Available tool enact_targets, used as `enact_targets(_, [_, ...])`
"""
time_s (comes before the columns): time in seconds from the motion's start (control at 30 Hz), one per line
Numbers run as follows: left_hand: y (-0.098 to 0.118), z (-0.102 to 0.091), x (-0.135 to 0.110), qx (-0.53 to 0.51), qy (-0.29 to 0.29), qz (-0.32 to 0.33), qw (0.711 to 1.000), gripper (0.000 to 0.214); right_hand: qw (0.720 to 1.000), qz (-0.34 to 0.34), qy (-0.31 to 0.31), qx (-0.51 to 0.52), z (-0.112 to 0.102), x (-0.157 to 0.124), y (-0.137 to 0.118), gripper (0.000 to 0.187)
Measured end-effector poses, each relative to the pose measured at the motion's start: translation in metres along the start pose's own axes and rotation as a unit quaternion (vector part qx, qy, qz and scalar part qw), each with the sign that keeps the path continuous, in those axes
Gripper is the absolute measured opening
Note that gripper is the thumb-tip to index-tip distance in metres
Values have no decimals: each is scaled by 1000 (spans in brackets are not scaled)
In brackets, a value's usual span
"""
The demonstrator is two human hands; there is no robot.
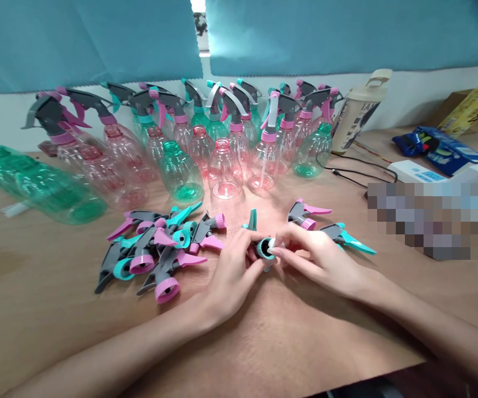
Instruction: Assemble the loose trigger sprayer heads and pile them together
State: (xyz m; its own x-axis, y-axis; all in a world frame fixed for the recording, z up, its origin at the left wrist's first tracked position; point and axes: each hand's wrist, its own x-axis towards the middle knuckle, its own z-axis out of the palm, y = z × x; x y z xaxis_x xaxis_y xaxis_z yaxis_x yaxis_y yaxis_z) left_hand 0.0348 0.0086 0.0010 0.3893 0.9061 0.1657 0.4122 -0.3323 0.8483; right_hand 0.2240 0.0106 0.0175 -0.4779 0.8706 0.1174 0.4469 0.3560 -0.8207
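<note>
My left hand (234,268) is closed around a teal-and-grey spray nozzle (264,250), whose collar opening faces me. Between the thumb and fingertips of my right hand (319,257) is a small white piece (272,245), pinched at the rim of that collar; its exact kind is hard to make out. Left of my hands lies a pile of loose spray nozzles (143,260) in grey with pink or teal triggers and collars. To the right, a pink-collared nozzle (300,214) and a teal-triggered nozzle (352,240) rest on the table near my right hand.
Behind my hands stand several pink and green bottles, some capped with nozzles, among them an uncapped pink bottle (224,171) and green bottle (180,174). Green bottles (56,185) lie at the left. A cream tumbler (357,113), cables, and a blue packet (450,149) sit at the right.
</note>
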Motion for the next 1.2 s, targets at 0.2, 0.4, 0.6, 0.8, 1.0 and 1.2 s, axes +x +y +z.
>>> enact_targets(0.2, [2, 0, 0, -5, 1, -1, 1000, 16, 988, 58, 55, 131, 3, -1, 1, 26])
enact_targets(0.4, [4, 0, -1, -7, 4, -3, 1000, 11, 985, 20, 164, 45, -7, -4, -2, 21])
enact_targets(0.6, [3, 0, -1, -4, -3, 6, 1000, 13, 998, 2, 49, 46, -7, -5, -9, 35])
enact_targets(0.8, [1, 1, -2, -1, -22, 31, 999, 15, 997, -36, 56, 33, 0, -3, -1, 29])
enact_targets(1.0, [1, 2, -2, -4, -20, 24, 1000, 15, 993, 3, 5, 116, 1, -4, 2, 34])
enact_targets(1.2, [1, 1, -2, -8, -16, 31, 999, 17, 981, 54, -23, 183, 4, -2, -1, 37])
